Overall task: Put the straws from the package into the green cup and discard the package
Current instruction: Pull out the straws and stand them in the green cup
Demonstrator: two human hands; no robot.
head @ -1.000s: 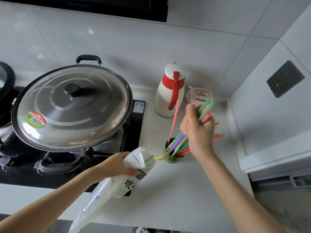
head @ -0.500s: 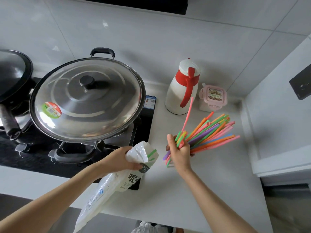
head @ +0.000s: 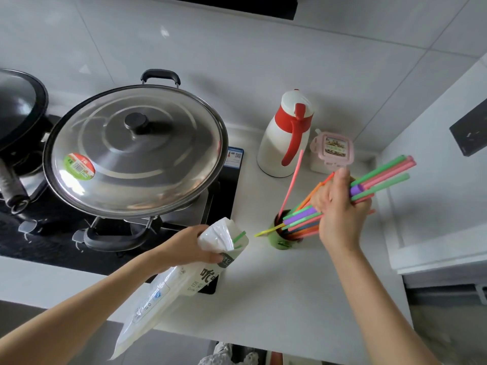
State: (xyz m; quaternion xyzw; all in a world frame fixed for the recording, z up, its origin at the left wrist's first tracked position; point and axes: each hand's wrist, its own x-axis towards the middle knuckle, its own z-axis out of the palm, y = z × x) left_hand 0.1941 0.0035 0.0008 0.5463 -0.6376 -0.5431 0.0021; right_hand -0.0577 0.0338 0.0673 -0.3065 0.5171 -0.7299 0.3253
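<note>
A small green cup [head: 277,241] stands on the white counter, right of the stove. My right hand [head: 340,206] grips a bundle of coloured straws [head: 379,177] around its middle; the bundle slants, with its lower ends inside the cup and its upper ends pointing up to the right. One pink straw [head: 291,184] leans alone in the cup and a yellow one [head: 264,232] sticks out to the left. My left hand [head: 189,245] holds the white plastic straw package [head: 184,275] near its open top, where a green straw [head: 239,237] pokes out.
A large steel wok lid [head: 137,151] covers a pan on the black stove [head: 226,196] to the left. A white and red thermos jug [head: 286,135] and a pink lidded box [head: 332,151] stand behind the cup. The counter edge [head: 263,343] runs near me; a wall rises at right.
My right hand slid up the straw bundle from its lower end to its middle, and the lower ends now sit in the cup. The left hand kept hold of the package.
</note>
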